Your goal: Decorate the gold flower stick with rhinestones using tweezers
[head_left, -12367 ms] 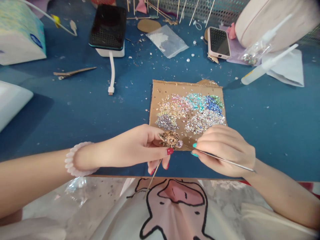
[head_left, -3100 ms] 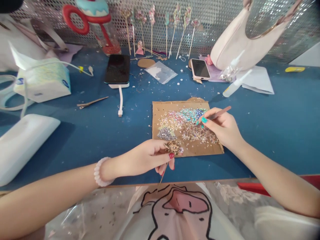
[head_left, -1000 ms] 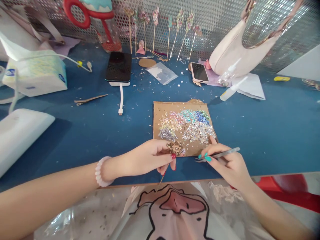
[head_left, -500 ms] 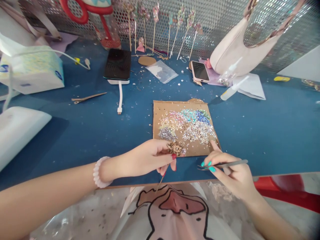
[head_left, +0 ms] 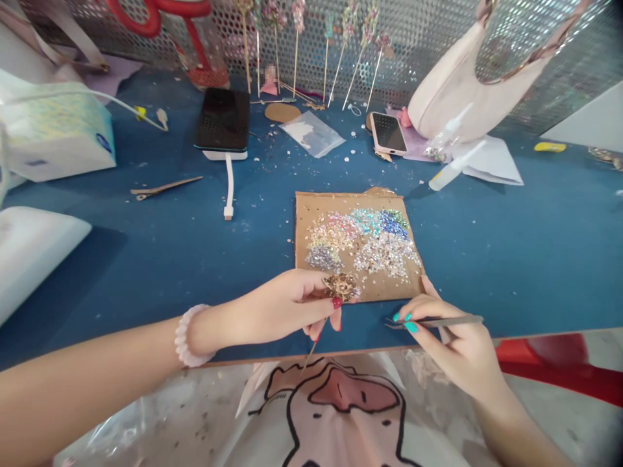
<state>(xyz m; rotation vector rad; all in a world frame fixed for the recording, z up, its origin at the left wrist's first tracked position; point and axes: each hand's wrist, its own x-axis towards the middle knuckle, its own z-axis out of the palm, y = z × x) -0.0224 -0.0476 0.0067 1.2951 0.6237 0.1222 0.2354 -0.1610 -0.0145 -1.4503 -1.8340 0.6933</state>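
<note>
Between the thumb and fingers of my left hand is a gold flower-shaped ornament on a thin stick that slants down toward my lap. My right hand pinches dark metal tweezers, whose tips point left over the blue table, apart from the ornament. Just beyond both hands lies a cardboard piece covered with small piles of glittering rhinestones in silver, pink, turquoise and blue. The ornament hangs over its near edge. One right finger rests by the cardboard's lower right corner.
Behind the cardboard are a plastic bag, a pink-cased phone and a white glue tube. A black phone with a white cable and a hair clip lie left. Decorated sticks stand along the perforated metal panel.
The view has shifted slightly, so the table items sit a little further left and higher. Both hands keep their holds, and the right index finger has moved slightly right, off the rhinestones.
</note>
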